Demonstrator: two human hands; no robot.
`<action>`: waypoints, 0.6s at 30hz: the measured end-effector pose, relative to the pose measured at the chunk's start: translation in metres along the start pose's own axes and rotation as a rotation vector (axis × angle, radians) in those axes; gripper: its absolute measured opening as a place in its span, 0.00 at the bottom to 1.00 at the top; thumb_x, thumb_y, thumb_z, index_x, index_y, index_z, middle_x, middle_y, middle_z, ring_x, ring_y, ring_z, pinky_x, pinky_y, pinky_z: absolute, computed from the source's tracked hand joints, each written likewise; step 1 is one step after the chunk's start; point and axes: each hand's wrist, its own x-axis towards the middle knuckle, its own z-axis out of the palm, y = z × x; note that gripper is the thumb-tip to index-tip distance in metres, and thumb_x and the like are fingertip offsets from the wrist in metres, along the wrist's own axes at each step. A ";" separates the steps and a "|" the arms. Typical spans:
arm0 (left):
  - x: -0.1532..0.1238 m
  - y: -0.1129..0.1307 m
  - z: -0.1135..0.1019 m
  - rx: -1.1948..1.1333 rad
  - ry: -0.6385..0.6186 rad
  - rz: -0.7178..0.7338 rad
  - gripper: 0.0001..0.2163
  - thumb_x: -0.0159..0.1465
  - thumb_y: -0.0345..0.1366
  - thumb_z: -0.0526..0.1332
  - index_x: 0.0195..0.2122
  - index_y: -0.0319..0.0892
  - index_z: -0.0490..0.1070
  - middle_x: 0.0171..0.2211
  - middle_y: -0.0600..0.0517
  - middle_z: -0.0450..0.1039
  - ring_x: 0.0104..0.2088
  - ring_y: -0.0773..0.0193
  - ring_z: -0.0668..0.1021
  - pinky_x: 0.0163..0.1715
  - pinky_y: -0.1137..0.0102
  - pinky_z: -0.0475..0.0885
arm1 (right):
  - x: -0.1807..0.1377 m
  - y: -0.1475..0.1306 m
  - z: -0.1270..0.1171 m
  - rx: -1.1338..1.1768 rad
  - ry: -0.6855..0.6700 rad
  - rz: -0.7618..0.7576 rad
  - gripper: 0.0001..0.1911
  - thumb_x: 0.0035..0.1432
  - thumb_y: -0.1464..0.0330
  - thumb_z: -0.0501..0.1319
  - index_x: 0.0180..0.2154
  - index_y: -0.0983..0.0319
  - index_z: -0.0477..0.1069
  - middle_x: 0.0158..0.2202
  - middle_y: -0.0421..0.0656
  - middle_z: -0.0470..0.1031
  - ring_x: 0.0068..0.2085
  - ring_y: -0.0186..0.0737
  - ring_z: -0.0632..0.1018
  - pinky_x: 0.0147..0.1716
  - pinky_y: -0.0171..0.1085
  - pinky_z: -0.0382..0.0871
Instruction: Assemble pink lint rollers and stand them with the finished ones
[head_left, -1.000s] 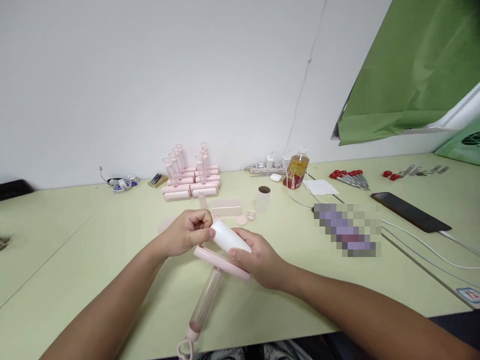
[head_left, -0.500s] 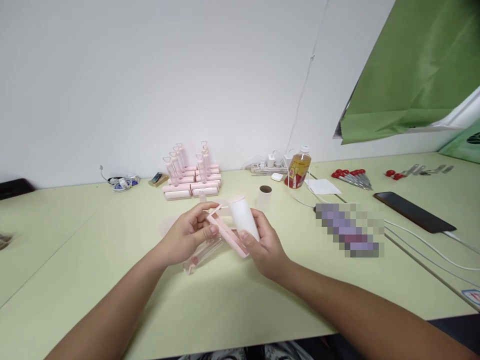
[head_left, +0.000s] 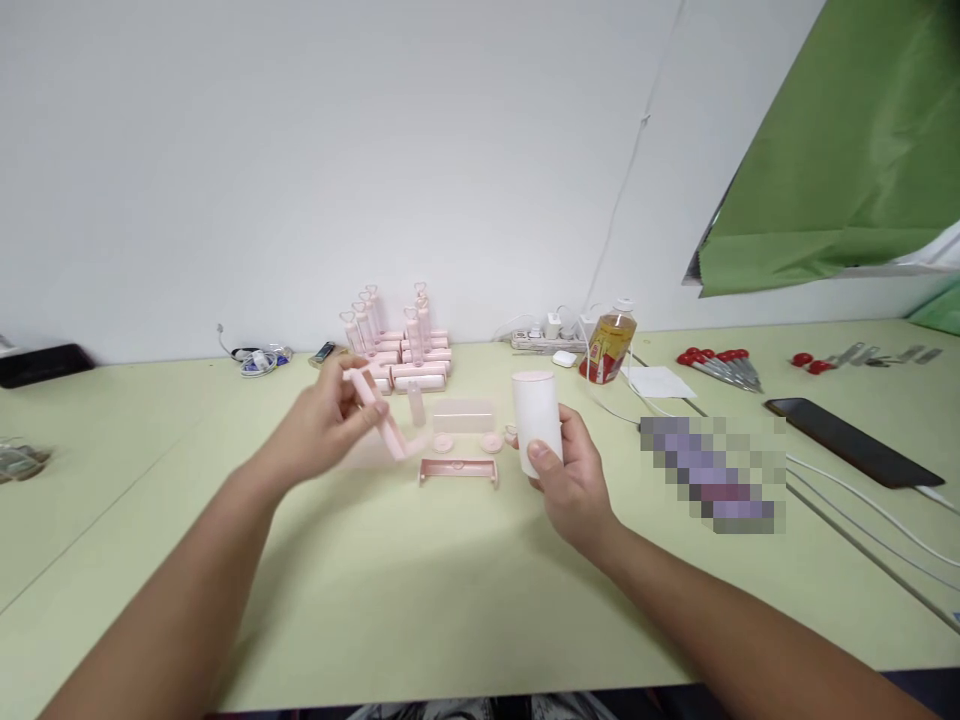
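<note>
My left hand (head_left: 326,420) grips a pink plastic frame (head_left: 382,420), tilted, above the table on the left. In my right hand (head_left: 574,475) is a white adhesive paper roll (head_left: 536,420), held nearly upright with the thumb across its front. A small pink loop shows beside that hand's fingers; what it belongs to is hidden. Between the hands lie a pink bracket (head_left: 457,468), two round pink caps (head_left: 443,442) and a translucent cover (head_left: 463,415). A small clear cylinder (head_left: 416,404) stands behind them.
Several pink lint rollers (head_left: 420,370) with heart-topped handles are grouped near the wall. A power strip (head_left: 536,340), drink bottle (head_left: 609,342), red-ended metal tools (head_left: 724,365) and a phone (head_left: 851,440) are rightward. White cables (head_left: 862,485) cross the right side.
My hands have moved apart: the left went left with the pink frame, the right went right with the white roll. The bracket and caps between them now show.
</note>
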 end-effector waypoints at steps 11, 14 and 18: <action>0.058 -0.065 -0.020 0.392 0.216 -0.042 0.25 0.57 0.49 0.61 0.52 0.43 0.60 0.41 0.47 0.77 0.41 0.55 0.78 0.37 0.67 0.69 | 0.000 0.008 -0.002 0.048 -0.094 0.031 0.23 0.59 0.55 0.59 0.51 0.57 0.59 0.39 0.44 0.70 0.28 0.35 0.68 0.23 0.34 0.61; 0.043 -0.076 -0.013 0.488 0.199 -0.029 0.21 0.58 0.50 0.59 0.48 0.44 0.65 0.40 0.47 0.76 0.40 0.53 0.78 0.35 0.67 0.68 | 0.001 0.009 -0.004 0.040 -0.107 0.035 0.23 0.59 0.55 0.59 0.51 0.57 0.59 0.40 0.45 0.69 0.27 0.34 0.67 0.22 0.33 0.60; 0.017 -0.084 -0.011 0.586 0.177 0.060 0.17 0.60 0.50 0.57 0.43 0.44 0.67 0.42 0.47 0.75 0.38 0.56 0.76 0.34 0.67 0.69 | 0.001 0.010 -0.004 0.030 -0.131 0.043 0.23 0.58 0.55 0.59 0.51 0.57 0.59 0.38 0.43 0.68 0.27 0.34 0.66 0.22 0.33 0.61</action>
